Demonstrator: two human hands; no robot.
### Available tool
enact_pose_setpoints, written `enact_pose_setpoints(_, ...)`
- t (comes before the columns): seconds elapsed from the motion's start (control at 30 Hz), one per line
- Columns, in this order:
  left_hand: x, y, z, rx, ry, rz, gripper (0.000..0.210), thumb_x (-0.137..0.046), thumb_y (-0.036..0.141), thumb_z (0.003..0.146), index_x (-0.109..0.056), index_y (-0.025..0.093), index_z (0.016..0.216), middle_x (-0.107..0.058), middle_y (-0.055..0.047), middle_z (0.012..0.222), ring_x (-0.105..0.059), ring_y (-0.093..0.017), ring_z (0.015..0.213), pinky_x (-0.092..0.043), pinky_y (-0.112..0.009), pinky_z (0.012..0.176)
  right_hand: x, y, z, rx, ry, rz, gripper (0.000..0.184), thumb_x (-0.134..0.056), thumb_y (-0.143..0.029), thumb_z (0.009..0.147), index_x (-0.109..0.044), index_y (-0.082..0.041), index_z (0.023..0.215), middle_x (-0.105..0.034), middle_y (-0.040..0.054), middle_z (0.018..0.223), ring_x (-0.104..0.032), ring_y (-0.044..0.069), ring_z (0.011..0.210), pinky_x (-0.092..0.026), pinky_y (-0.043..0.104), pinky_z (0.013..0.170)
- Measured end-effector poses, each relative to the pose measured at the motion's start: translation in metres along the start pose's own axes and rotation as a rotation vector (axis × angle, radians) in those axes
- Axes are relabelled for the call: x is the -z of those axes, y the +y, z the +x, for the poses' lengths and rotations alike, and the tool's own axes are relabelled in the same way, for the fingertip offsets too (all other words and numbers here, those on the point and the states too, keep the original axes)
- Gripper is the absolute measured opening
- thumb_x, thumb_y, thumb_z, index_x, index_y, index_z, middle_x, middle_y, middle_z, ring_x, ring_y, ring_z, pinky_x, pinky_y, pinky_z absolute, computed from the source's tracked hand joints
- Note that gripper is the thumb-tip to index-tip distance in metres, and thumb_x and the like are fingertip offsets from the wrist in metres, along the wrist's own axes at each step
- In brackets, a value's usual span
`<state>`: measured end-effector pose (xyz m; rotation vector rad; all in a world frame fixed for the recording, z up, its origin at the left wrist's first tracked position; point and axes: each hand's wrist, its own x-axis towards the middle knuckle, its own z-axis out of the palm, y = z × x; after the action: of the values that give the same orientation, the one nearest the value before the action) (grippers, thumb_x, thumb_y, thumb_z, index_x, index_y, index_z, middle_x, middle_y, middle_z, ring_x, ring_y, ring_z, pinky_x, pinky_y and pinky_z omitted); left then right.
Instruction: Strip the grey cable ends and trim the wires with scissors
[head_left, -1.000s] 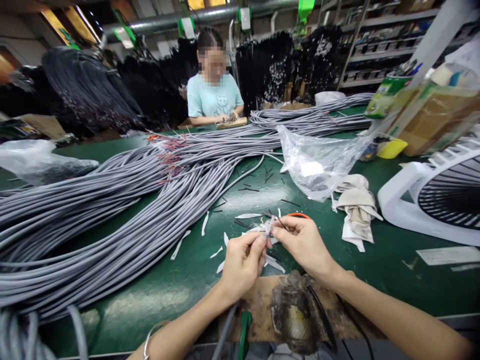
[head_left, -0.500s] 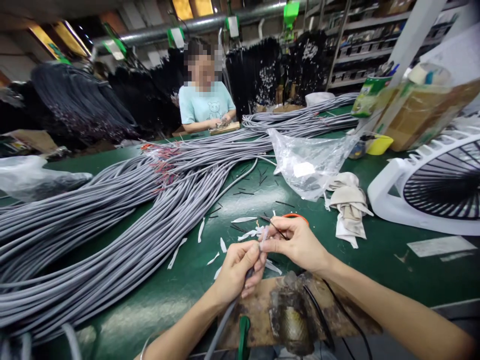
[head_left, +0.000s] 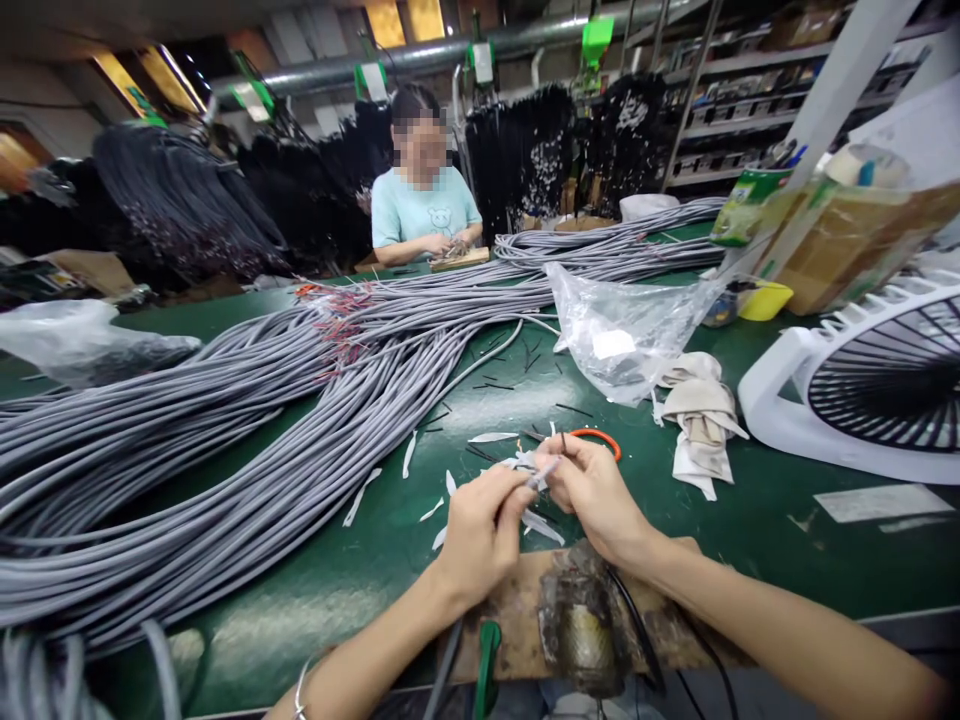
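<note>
My left hand (head_left: pixel 484 525) is closed around a grey cable (head_left: pixel 448 655) near its end, with the back of the hand turned up. The cable runs down beneath my left forearm. Its tip (head_left: pixel 544 474) pokes out between my hands, slanting up to the right, with pale material on it. Close against that tip, my right hand (head_left: pixel 596 495) has its fingers pinched together; its fingertips partly hide what they grip. Just behind the right fingers lie orange-handled scissors (head_left: pixel 604 437). White strips (head_left: pixel 544 527) are scattered on the green table around both hands.
Long bundles of grey cables (head_left: pixel 247 470) cover the left side. A clear plastic bag (head_left: pixel 622 340), a crumpled cloth (head_left: pixel 701 415) and a white fan (head_left: pixel 780 395) stand right. A worn board (head_left: pixel 510 600) carries a metal device (head_left: pixel 585 630) in front. Across the table a person (head_left: pixel 426 210) works.
My left hand has rolled over so its back faces up, and the cable tip has tilted from near upright toward the right. The view has shifted slightly.
</note>
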<state>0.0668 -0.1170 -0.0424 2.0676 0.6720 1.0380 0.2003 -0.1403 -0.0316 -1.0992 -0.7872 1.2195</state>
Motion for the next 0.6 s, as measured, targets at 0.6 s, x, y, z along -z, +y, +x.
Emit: enact_pose_setpoints(0.6, 0.017, -0.001, 0.003, 0.18, 0.158, 0.177, 0.019, -0.052, 0.024, 0.081, -0.065, 0.016, 0.094, -0.061, -0.002, 0.068, -0.048, -0.01, 0.053, -0.038, -0.021, 0.05, 0.01, -0.011, -0.016, 0.577, -0.12, -1.011, 0.029, -0.037, -0.023, 0.089, -0.05, -0.018, 0.063, -0.053, 0.0004, 0.061, -0.047, 0.011, 0.058, -0.035, 0.023, 0.057)
